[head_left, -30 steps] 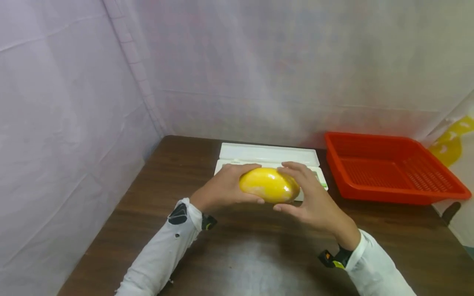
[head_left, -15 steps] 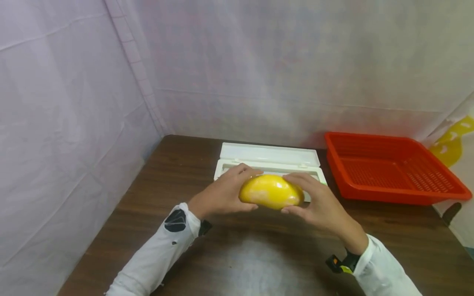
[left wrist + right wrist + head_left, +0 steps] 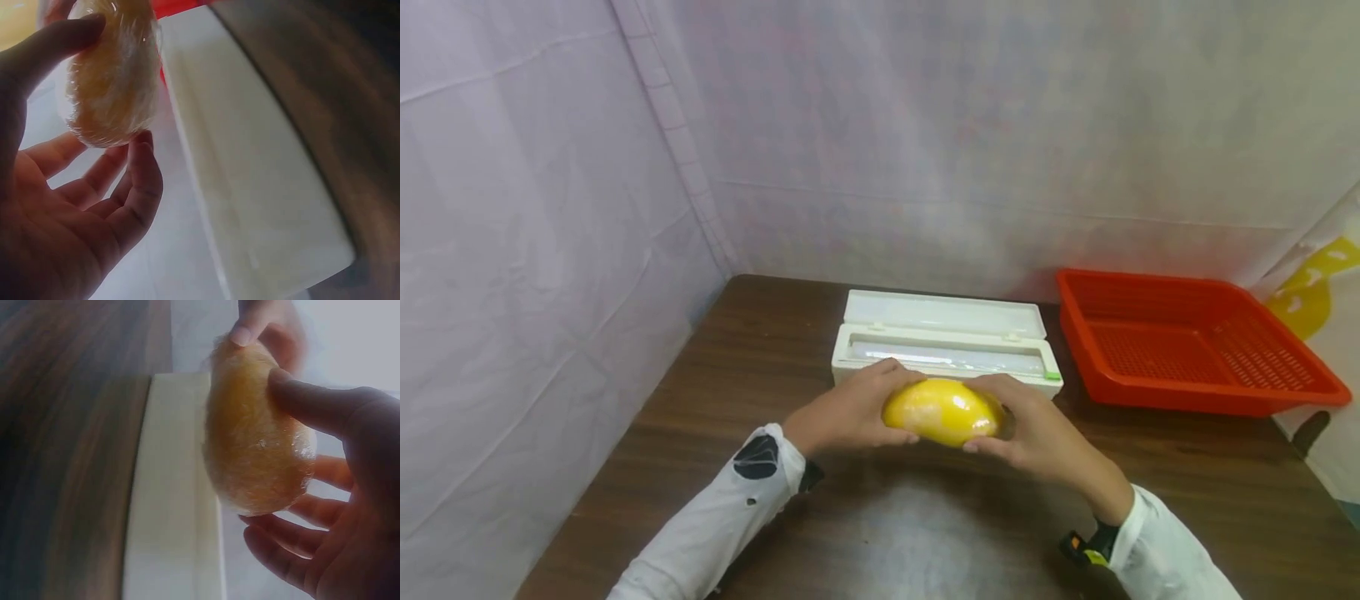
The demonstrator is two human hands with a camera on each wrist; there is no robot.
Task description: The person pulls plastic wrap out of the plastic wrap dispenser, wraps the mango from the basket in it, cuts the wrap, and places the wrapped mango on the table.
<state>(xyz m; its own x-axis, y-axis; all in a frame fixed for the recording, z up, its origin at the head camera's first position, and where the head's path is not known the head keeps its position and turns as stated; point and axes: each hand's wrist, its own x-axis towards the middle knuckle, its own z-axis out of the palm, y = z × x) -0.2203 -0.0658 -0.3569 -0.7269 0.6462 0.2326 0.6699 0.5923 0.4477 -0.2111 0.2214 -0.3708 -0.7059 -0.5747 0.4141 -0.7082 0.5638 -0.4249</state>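
A yellow mango [image 3: 942, 412] wrapped in clear plastic film is held up over the table between both hands. My left hand [image 3: 857, 408] grips its left end, thumb below and fingers above in the head view. On the other end, my right hand [image 3: 1037, 425] pinches it between thumb and fingers. Crinkled film shows on the mango [image 3: 115, 81] in the left wrist view and on the mango [image 3: 253, 434] in the right wrist view. Just behind the hands stands a white cling film box [image 3: 842, 357], lid raised, a film roll [image 3: 951, 357] lying inside.
A red plastic basket [image 3: 1217, 400] with a perforated bottom stands at the back right of the brown wooden table [image 3: 715, 375]. White sheeting [image 3: 925, 150] hangs along the back and left sides. A yellow patterned item [image 3: 1311, 287] is at the far right.
Both hands have moved nearer and lower in the head view with the mango between them. More of the cling film box and its roll now shows behind them.
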